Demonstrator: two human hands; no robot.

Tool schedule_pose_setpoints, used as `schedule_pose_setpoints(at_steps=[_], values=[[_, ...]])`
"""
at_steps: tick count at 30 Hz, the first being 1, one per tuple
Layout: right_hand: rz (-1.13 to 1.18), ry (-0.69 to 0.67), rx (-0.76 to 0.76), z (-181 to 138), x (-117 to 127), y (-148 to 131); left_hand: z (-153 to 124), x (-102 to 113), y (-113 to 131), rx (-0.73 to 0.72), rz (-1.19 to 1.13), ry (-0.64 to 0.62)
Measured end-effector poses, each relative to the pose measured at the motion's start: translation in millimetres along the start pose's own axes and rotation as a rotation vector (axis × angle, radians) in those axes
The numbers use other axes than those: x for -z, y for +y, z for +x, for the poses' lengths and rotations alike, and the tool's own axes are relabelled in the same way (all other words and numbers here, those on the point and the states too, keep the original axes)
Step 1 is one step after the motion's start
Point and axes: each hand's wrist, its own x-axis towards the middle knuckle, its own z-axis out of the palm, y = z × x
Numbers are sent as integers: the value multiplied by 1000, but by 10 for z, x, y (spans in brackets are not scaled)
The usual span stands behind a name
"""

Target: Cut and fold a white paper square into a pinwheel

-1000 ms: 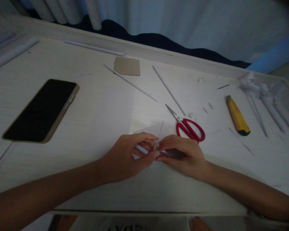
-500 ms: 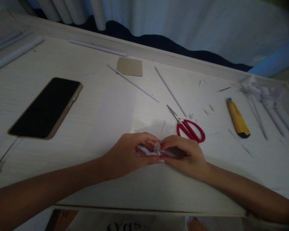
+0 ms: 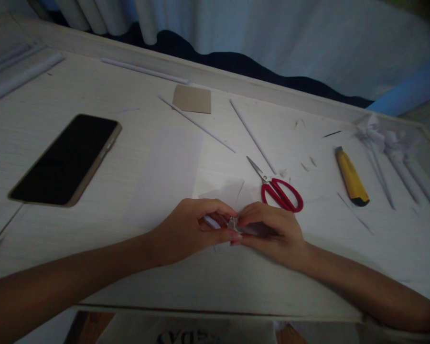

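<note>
My left hand [image 3: 191,229] and my right hand [image 3: 270,231] meet near the front edge of the pale wooden table [image 3: 129,258]. Both pinch a small white folded paper piece [image 3: 232,223] between their fingertips; most of it is hidden by the fingers. A thin white paper sheet [image 3: 172,167] lies flat just beyond my left hand, and a smaller white scrap [image 3: 225,193] sits behind the fingertips.
Red-handled scissors [image 3: 281,193] lie just beyond my right hand. A yellow utility knife [image 3: 351,177] and rolled paper sticks [image 3: 397,157] are at the right. A black phone [image 3: 66,160] lies at the left, a cardboard square [image 3: 192,99] and thin paper sticks [image 3: 252,136] further back.
The hands stay in place; the fingertips have worked the small paper, closing tighter over it so less white shows. The view shifted slightly.
</note>
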Motion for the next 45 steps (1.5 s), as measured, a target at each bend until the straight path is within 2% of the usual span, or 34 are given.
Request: schedule_pose_setpoints(at_steps=[17,28,35,38,45], values=[[-9,-4,79,-15,9,20,-4,5,-3,-3,6,-20],[-11,-24,133,-2,1,11,4,-3,-32,-3,51,14],[-2,-13,122,-17,7,8,-3,2,-34,-9,39,-7],[-22,22,126,-9,9,-6,4,5,-18,7,48,7],[-43,0,187,19,2,-11,-4,-18,-84,-39,105,62]])
